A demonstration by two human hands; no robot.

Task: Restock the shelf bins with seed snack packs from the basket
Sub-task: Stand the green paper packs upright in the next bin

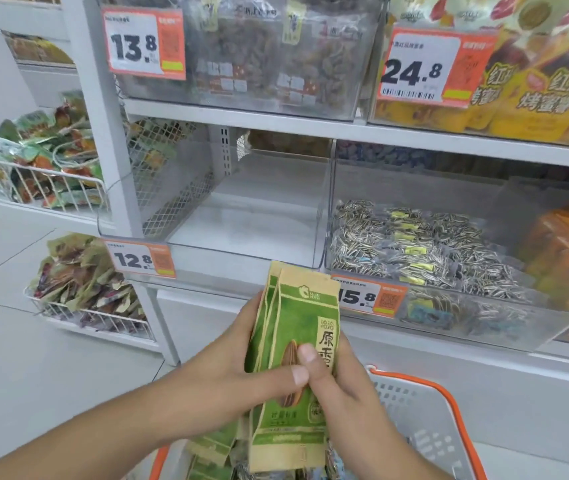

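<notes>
Nearest me, the grey basket [425, 420] with its orange rim sits low in the view, with more green seed packs [212, 448] lying loose inside it. Just above the basket, my left hand [241, 368] and right hand [342, 372] together hold a small upright stack of green-and-tan sunflower seed packs [293, 344]. The left fingers wrap the stack's left edge with the thumb across the front pack; the right thumb presses the front face while its fingers curl behind. Both hands are therefore closed around the packs, none released.

I judge the step in hand to be squaring the stack before placing it. Directly beyond the packs stands the clear bin [248, 220] behind the 12.8 price tag [139, 259]; it shows a bare floor and looks like the bin to fill, though I cannot read its label. To its right, a neighbouring bin [432, 244] holds striped seed bags.

The next move calls for lifting the stack over the bin's front lip and setting it down inside, upright and facing forward.
</notes>
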